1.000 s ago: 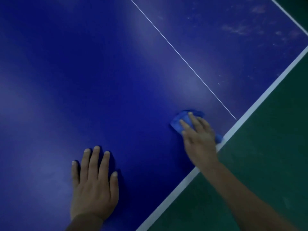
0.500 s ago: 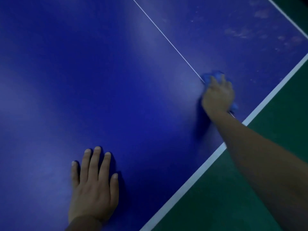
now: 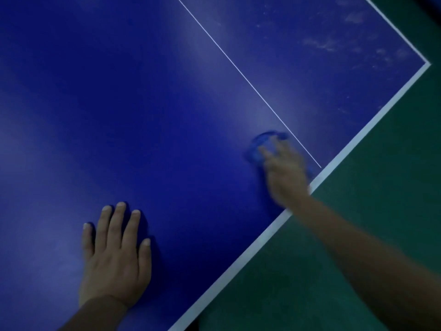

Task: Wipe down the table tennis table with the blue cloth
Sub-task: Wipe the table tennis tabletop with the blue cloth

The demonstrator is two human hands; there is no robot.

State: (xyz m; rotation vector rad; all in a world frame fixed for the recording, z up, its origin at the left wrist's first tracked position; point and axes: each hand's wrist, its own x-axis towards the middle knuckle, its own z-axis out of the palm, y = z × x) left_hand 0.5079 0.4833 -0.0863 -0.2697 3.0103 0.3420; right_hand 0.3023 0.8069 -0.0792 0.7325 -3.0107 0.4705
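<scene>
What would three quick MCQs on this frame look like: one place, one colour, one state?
1. Where is the blue cloth?
A. left of the thin centre line, near the table end
B. on the floor
C. under the left hand

2. What colour is the floor?
A. red
B. green
C. grey

3. How does the left hand lie?
A. clenched in a fist
B. lifted off the table
C. flat on the table, fingers straight

Answers: A, the cloth sits under the right hand beside the line; B, green shows beyond the white edge; C, the palm rests flat.
</scene>
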